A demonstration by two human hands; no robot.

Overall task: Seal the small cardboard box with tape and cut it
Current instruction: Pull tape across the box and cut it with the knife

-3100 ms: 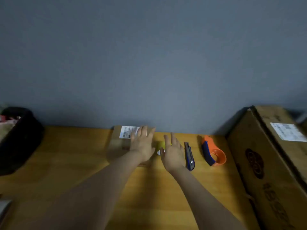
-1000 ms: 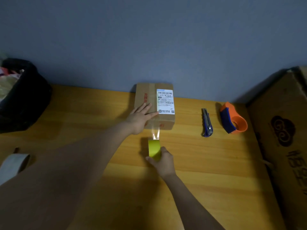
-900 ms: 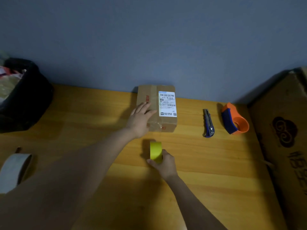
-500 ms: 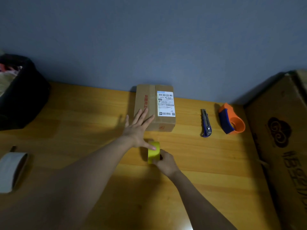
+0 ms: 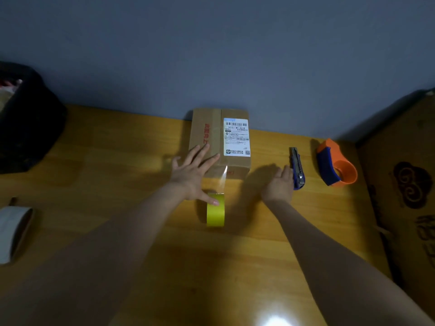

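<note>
A small cardboard box with a white shipping label lies at the back of the wooden table. A clear strip of tape runs from its near face down to a yellow tape roll standing on edge in front of it. My left hand is spread flat, fingers on the box's near left corner, thumb touching the top of the roll. My right hand lies to the right, fingers reaching the blue utility knife; whether they grip it is unclear.
An orange and blue tape dispenser lies right of the knife. A large cardboard box stands at the right edge. A black bag sits at the far left, and a white tape roll lies at the near left.
My right hand has let go of the yellow roll and moved right to the knife. My left hand's thumb now rests on the roll, which stands on the table with tape still attached.
</note>
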